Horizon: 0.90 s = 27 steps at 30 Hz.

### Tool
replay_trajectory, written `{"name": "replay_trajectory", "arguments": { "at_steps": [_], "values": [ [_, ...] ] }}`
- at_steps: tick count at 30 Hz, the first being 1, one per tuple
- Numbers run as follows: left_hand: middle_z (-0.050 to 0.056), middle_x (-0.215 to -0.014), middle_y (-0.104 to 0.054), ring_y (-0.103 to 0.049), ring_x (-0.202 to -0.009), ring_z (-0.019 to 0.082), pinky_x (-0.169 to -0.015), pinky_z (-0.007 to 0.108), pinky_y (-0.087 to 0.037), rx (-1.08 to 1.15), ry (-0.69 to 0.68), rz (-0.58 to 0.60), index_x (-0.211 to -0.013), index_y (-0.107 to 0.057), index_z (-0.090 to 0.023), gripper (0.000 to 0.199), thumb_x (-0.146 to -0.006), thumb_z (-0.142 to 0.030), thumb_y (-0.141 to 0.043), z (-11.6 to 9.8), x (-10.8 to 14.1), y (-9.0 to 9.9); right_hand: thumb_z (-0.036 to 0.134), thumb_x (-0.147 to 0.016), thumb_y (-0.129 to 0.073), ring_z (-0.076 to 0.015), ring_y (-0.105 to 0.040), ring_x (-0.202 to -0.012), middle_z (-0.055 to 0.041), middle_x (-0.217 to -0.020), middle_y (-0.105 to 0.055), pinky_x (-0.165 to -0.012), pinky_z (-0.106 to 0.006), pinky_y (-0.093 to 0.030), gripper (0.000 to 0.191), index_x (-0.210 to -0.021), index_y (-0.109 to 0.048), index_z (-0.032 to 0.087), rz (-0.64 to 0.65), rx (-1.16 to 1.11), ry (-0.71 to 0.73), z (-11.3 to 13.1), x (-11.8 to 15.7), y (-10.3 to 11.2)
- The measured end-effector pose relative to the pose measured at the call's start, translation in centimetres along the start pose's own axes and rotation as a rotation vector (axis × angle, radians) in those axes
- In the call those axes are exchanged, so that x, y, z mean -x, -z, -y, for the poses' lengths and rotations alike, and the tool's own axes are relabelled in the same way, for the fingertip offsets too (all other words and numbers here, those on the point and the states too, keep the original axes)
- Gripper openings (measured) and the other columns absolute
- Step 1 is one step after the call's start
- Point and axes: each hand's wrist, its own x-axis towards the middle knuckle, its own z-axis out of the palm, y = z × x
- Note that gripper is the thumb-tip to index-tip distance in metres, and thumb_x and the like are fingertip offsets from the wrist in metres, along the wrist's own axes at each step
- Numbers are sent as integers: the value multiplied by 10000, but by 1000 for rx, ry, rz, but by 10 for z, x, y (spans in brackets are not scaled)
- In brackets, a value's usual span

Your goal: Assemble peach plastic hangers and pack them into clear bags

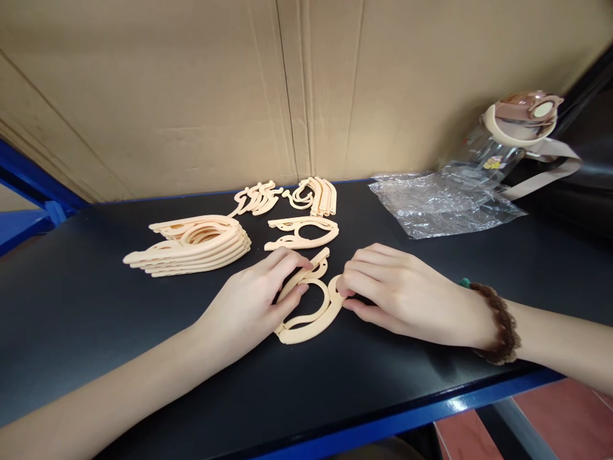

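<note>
A cream plastic folding hanger [316, 324] lies on the black tabletop between my hands, its two curved arms joined near the bottom. My left hand [256, 291] pinches its left arm between thumb and fingers. At the right arm's upper end, my right hand [387, 291] closes thumb and fingertips on the piece. Just behind lies another folded pair of hanger arms [316, 241]. To the left is a neat stack of hanger arms [205, 252]. Farther back sit a pile of small hanger hooks [258, 197] and a bunch of hooks with straight pieces [322, 195].
Clear plastic bags [431, 201] lie flat at the back right. A transparent bottle [495, 156] with a brown lid and a strap stands there. A cardboard wall [191, 96] closes off the back, and a blue edge [383, 418] runs along the table's front.
</note>
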Motion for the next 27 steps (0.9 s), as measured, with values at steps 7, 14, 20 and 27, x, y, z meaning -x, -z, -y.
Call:
{"name": "replay_trajectory", "arguments": {
  "at_steps": [7,14,20,27],
  "values": [
    [2,-1033,-609,-608,-785,132,-695,250,-466,122,-13,19,-1097,-552,-236,254,-966,-202,-336,3,0,4,202,-956,-498,-172,-521,-772,-25,-814,-608,-764,-318,-406,131,-887,-602,158,52,-7,-62,1,1,1],
    [-5,-934,-610,-575,-773,124,-690,242,-443,135,-26,-49,-1025,-595,-213,268,-924,-117,-366,6,-2,2,248,-959,-523,-186,-575,-829,-31,-827,-665,-814,-338,-410,181,-881,-662,162,40,38,-53,-1,3,3],
    [-13,-887,-613,-557,-716,125,-662,259,-446,169,-23,-42,-983,-607,-220,163,-897,-184,-474,8,-4,3,264,-952,-543,-189,-591,-840,-39,-859,-683,-802,-337,-400,164,-893,-668,175,71,72,-90,-8,4,8],
    [37,-1190,-586,-536,-1097,219,-943,384,-460,122,-109,-44,-1123,-554,-244,256,-872,-201,-530,9,-3,0,131,-946,-476,-201,-567,-802,-58,-830,-668,-778,-347,-388,198,-923,-671,150,94,189,-73,-15,4,6]
  ]
}}
